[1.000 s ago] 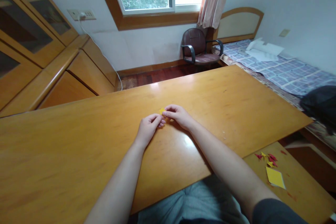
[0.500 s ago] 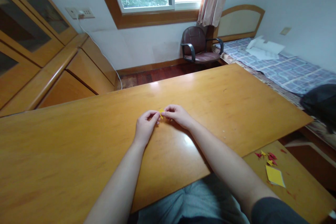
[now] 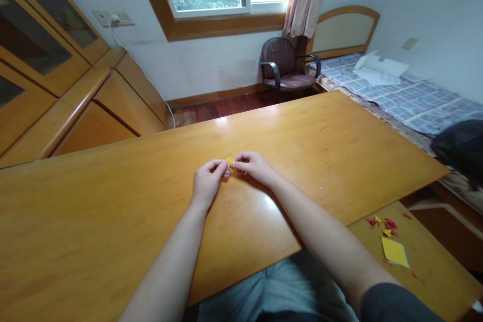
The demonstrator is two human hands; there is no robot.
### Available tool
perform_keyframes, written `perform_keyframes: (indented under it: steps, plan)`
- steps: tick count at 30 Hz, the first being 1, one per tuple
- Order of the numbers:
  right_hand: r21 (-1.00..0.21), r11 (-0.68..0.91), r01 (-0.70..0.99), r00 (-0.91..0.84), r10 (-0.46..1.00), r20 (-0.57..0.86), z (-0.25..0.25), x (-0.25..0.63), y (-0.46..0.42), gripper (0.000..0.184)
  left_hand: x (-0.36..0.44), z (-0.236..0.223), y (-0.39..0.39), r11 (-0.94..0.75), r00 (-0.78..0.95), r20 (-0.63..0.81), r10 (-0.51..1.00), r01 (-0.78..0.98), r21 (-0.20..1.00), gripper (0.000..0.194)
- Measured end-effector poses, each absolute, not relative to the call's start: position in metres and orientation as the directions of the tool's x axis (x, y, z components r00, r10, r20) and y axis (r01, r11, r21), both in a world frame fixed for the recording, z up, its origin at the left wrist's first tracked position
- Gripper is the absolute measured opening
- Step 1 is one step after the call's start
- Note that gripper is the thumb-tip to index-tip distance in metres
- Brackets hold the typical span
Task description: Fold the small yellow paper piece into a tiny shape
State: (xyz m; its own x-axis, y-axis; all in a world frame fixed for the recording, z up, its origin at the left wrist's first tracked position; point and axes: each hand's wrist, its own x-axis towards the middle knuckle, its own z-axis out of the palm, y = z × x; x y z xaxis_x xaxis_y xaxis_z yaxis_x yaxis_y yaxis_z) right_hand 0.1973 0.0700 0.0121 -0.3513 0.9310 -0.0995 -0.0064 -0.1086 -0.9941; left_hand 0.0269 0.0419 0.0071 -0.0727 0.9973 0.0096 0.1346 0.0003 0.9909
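Over the middle of the wooden table (image 3: 124, 211), a small folded piece of yellow paper (image 3: 230, 160) is pinched between my two hands. My left hand (image 3: 208, 180) grips its left side with thumb and forefinger. From the right, my right hand (image 3: 255, 165) holds the other side in a similar pinch. The fingers cover part of the paper, so its exact folded shape cannot be made out.
On a lower wooden surface (image 3: 426, 256) at the right lie several small red and yellow folded paper pieces (image 3: 388, 226) and a stack of yellow square paper (image 3: 394, 252). A brown armchair (image 3: 281, 63) stands beyond the table, beside a bed (image 3: 415, 98) with a dark bag (image 3: 460, 148).
Both hands have shifted very slightly left with the yellow paper. A little more of the paper shows above the fingertips; both pinches stay closed.
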Motion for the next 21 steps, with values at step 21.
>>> perform_keyframes:
  steps: [21]
  plan:
    - [-0.995,-0.104,0.004,-0.315,0.944,-0.1,0.0131,0.198,0.0704,0.037,0.029,0.0062,0.0423,-0.024,-0.026,0.025,0.999,0.05,0.998,0.032]
